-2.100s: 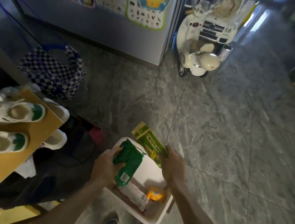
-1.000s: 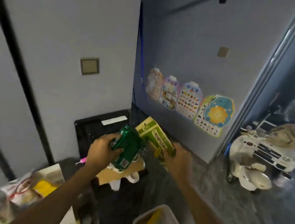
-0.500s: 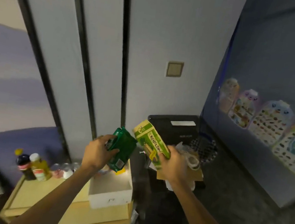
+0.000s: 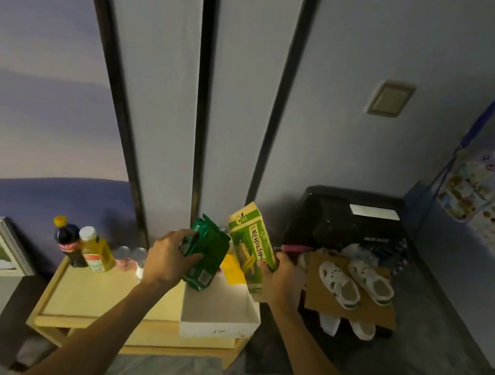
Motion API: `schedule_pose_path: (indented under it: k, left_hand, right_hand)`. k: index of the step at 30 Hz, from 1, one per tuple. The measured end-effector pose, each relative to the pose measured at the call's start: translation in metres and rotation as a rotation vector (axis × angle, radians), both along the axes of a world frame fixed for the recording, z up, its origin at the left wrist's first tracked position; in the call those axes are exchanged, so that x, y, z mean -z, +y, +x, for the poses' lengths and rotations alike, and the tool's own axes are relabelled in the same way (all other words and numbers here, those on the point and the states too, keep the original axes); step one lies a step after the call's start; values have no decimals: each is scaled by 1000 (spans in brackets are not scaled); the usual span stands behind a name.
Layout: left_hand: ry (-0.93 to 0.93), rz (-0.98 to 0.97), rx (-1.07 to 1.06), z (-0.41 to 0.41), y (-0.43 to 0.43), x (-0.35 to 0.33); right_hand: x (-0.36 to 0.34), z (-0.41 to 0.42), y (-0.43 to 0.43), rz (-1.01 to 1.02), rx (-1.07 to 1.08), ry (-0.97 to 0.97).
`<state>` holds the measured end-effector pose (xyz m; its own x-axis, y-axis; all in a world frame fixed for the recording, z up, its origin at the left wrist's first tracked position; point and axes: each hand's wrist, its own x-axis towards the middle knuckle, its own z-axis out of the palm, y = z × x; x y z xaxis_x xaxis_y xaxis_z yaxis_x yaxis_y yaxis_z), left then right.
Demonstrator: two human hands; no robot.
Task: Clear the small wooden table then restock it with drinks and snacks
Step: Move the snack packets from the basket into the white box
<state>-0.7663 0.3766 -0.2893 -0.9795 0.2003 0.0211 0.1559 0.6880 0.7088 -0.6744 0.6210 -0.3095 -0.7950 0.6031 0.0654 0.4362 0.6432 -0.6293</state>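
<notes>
1. Left hand [image 4: 166, 260]: the fingers wrap the upper side of a dark green snack pouch [image 4: 206, 256] and press into the foil, thumb on the near face. The pouch hangs upright above the near-left corner of the white box [image 4: 217, 326].
2. Right hand [image 4: 282, 279]: the fingers are closed around the lower end of a light green snack packet [image 4: 250, 248], which tilts up and to the left over the same box.
3. Handling, as a judgement: both packs look light and soft — film that crumples and can slide under a loose hold. Take each at mid-body or at a sealed edge; a hard squeeze would likely crush the contents.
4. The white box sits open on the right end of the small wooden table [image 4: 91, 295]. Its visible floor is bare, save a yellow item [image 4: 233, 269] at the far wall — whether inside or behind cannot be told.
5. At the table's back edge stand a dark cola bottle [image 4: 68, 241], a yellow drink bottle [image 4: 96, 250] and small cans [image 4: 131, 257], close together.
</notes>
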Motion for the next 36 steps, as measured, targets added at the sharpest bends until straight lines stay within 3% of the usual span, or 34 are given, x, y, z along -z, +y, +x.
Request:
schedule_pose_path:
  k: [10,21,26,36]
  left_hand:
    - [-196,-7,-91,10,17,91]
    - [-259,-262,-19,13,35,164]
    - [-208,-341,135,10,48,184]
    - [-141,-417,144,6,47,168]
  right_hand:
    - [84,-20,-17,-257,68,-144]
    - [178,-36,-13,-188,-55,-295]
    - [163,-53,-5,-156,-73,-357]
    - [126,-46,-4,-3,-193,-384]
